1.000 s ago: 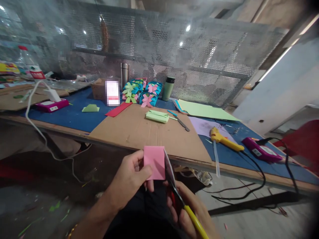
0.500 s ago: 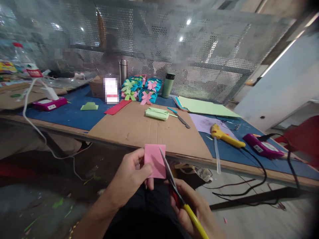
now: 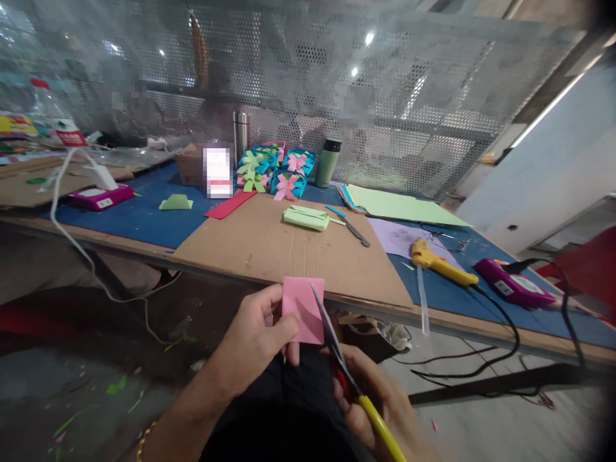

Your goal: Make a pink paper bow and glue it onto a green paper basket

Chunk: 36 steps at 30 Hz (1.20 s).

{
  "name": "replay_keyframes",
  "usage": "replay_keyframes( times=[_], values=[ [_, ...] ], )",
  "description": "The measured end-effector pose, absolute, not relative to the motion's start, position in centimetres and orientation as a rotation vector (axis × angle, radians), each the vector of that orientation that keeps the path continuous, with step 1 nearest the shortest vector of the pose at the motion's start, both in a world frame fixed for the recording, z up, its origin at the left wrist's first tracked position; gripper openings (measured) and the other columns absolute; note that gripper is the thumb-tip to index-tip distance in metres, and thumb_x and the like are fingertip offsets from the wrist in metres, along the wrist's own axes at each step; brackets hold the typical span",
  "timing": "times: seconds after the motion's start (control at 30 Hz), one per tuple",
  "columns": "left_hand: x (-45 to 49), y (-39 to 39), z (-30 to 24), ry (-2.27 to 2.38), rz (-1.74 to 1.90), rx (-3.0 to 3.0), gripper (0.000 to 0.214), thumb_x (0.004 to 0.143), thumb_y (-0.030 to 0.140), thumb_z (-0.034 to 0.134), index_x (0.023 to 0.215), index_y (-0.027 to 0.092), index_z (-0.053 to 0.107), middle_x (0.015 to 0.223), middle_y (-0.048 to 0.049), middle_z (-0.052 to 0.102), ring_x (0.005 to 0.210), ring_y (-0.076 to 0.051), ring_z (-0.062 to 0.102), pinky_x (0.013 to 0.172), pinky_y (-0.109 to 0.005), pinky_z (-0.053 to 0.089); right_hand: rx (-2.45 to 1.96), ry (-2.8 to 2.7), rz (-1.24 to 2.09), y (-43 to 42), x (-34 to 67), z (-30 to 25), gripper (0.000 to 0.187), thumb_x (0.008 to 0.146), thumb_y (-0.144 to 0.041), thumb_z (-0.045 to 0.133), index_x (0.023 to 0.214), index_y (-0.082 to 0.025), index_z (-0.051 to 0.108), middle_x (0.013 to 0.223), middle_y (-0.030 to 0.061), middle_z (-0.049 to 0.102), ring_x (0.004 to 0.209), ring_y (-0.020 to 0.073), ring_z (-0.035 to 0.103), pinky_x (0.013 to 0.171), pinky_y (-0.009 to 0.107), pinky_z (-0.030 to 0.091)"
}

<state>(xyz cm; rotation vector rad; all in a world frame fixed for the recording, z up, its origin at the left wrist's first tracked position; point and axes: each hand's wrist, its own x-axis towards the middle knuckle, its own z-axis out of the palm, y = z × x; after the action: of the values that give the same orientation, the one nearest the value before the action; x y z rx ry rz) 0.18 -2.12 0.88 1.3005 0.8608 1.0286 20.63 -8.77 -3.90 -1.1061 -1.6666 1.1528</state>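
Between the thumb and fingers of my left hand [image 3: 262,330] is a pink paper rectangle [image 3: 304,301], held upright just in front of the table edge. My right hand [image 3: 370,391] is closed round the yellow handle of a pair of scissors [image 3: 337,353]. The blades point up and to the left, their tip over the right part of the pink paper. Whether the paper lies between the blades I cannot tell. Beyond my hands, a folded light green paper packet [image 3: 307,218] rests on the cardboard sheet [image 3: 250,244].
A dark blade [image 3: 356,232] lies right of the packet. Farther right are a yellow glue gun [image 3: 443,266] and a purple power strip [image 3: 513,283]. Paper bows [image 3: 286,186] on blue packets, a green tumbler [image 3: 328,163] and green paper sheets [image 3: 404,208] stand or lie at the back.
The whole view has shifted slightly, so everything appears a little farther right. My hands, the pink paper and the scissors keep nearly the same positions relative to each other.
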Motion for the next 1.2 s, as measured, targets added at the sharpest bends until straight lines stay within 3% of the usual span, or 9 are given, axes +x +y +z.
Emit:
replay_keyframes(
  times=[0.2, 0.53, 1.2],
  values=[
    [0.1, -2.0, 0.9, 0.859, 1.025, 1.312, 0.009, 0.083, 0.022, 0.057, 0.085, 0.013, 0.059, 0.055, 0.0041, 0.057, 0.044, -0.008, 0.053, 0.049, -0.02, 0.04, -1.153, -1.615, 1.205, -9.0, 20.6, -3.5, 0.048, 0.081, -0.063, 0.069, 0.114, -0.028, 0.062, 0.08, -0.0018, 0.052, 0.07, 0.0152, 0.046, 0.06, 0.024, 0.039],
    [0.2, -2.0, 1.1, 0.864, 1.027, 1.297, 0.01, 0.082, 0.02, 0.057, 0.088, 0.013, 0.061, 0.052, 0.0046, 0.057, 0.044, -0.009, 0.053, 0.049, -0.02, 0.04, -1.219, -1.489, 1.242, -9.2, 20.1, -3.3, 0.067, 0.073, -0.075, 0.067, 0.116, -0.025, 0.063, 0.09, 0.0027, 0.056, 0.078, 0.0188, 0.053, 0.074, 0.03, 0.05],
    [0.6, -2.1, 0.9, 0.876, 0.981, 1.337, 0.01, 0.082, 0.019, 0.056, 0.089, 0.013, 0.06, 0.051, 0.0046, 0.058, 0.043, -0.009, 0.053, 0.05, -0.02, 0.041, -1.191, -1.663, 1.176, -9.0, 21.1, -3.7, 0.056, 0.083, -0.067, 0.061, 0.121, -0.025, 0.057, 0.088, 0.002, 0.053, 0.076, 0.0188, 0.051, 0.067, 0.027, 0.049]
  ],
)
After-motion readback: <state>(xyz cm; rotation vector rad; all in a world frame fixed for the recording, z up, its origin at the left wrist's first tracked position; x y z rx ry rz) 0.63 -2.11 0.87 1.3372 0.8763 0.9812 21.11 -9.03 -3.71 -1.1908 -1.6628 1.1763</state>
